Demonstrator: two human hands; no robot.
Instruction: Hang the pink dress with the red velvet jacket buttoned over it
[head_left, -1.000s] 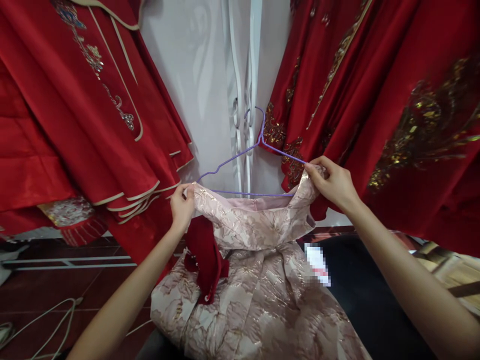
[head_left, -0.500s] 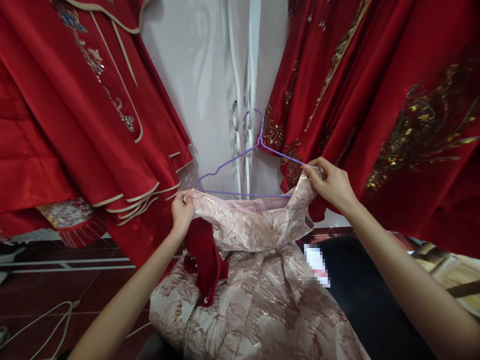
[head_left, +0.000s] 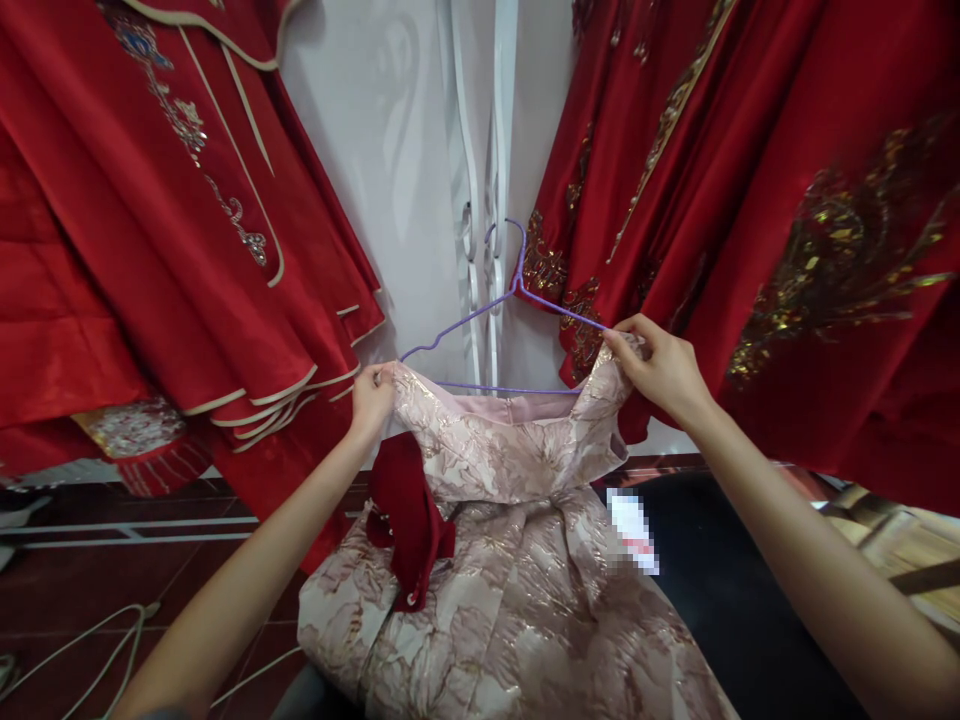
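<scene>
A pink and gold brocade dress (head_left: 517, 570) spreads out in front of me, its neckline toward a purple wire hanger (head_left: 480, 318). My left hand (head_left: 373, 402) pinches the dress's left shoulder, which covers the hanger's left end. With thumb and fingers, my right hand (head_left: 660, 362) grips the right shoulder where the hanger's right arm runs into it. The hanger's hook points upward and its lower bar crosses behind the neckline. A dark red cloth piece with pearl-like beads (head_left: 412, 530) hangs over the dress's left side, below my left hand.
Red embroidered garments (head_left: 247, 200) hang at the left, and more red garments with gold sequins (head_left: 697, 220) hang at the right. Between them stand white cabinet doors (head_left: 360, 130). A pale cable (head_left: 112, 650) lies on the dark tiled floor. A black surface (head_left: 735, 580) is at the right.
My left hand has moved slightly up and right, bringing the dress's left shoulder over the hanger's left end. The right hand has stayed nearly still.
</scene>
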